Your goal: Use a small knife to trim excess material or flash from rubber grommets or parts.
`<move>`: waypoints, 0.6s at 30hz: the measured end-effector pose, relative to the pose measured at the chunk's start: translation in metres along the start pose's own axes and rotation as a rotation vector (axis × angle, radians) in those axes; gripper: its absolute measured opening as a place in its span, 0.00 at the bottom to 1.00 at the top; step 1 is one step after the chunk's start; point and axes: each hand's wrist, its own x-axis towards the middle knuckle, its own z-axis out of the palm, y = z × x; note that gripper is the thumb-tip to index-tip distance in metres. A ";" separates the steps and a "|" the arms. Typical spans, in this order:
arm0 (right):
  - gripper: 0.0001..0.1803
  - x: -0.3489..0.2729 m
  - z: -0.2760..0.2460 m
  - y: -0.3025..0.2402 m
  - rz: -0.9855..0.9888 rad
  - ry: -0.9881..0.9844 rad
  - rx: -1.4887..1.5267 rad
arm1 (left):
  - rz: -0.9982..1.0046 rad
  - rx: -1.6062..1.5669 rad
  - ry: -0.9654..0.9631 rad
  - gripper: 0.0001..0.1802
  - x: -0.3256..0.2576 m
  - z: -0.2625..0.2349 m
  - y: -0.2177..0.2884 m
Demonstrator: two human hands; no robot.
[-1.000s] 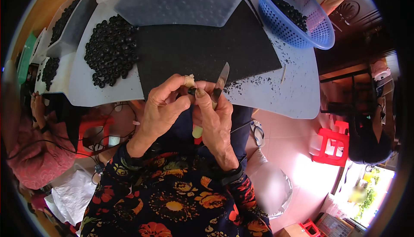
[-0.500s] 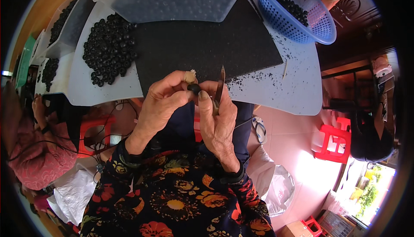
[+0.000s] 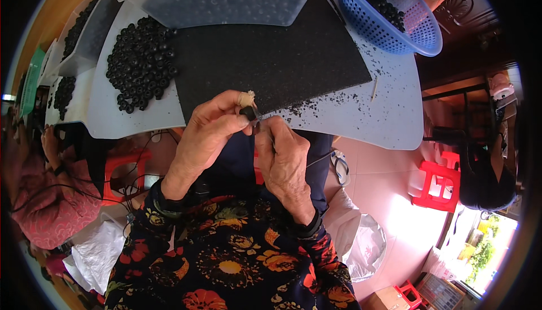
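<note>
My left hand (image 3: 209, 129) pinches a small round black rubber-like piece (image 3: 247, 112) between thumb and forefinger, above the table's near edge. A beige wrapping (image 3: 247, 99) covers that forefinger's tip. My right hand (image 3: 282, 157) is closed around a small knife, mostly hidden by the fingers; its blade (image 3: 257, 116) shows narrowly against the near right side of the piece. Beyond both hands lies a black mat (image 3: 254, 56). Left of the mat, a heap of similar black pieces (image 3: 141, 64), some with a hole, rests on the pale table (image 3: 389, 118).
A translucent bin (image 3: 220, 8) of black pieces stands at the mat's far edge, another bin (image 3: 99, 22) at far left. A blue basket (image 3: 418, 27) sits at far right. Black crumbs and a thin stick (image 3: 374, 88) lie on the table. Another person (image 3: 56, 197) sits at left.
My right hand has turned over, bringing the knife blade from pointing away and upright down to the black piece. My left hand has tilted the piece slightly and stays nearly in place.
</note>
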 end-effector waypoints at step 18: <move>0.08 -0.004 0.004 -0.001 -0.068 -0.033 -0.149 | -0.022 0.158 0.006 0.13 -0.003 0.004 0.005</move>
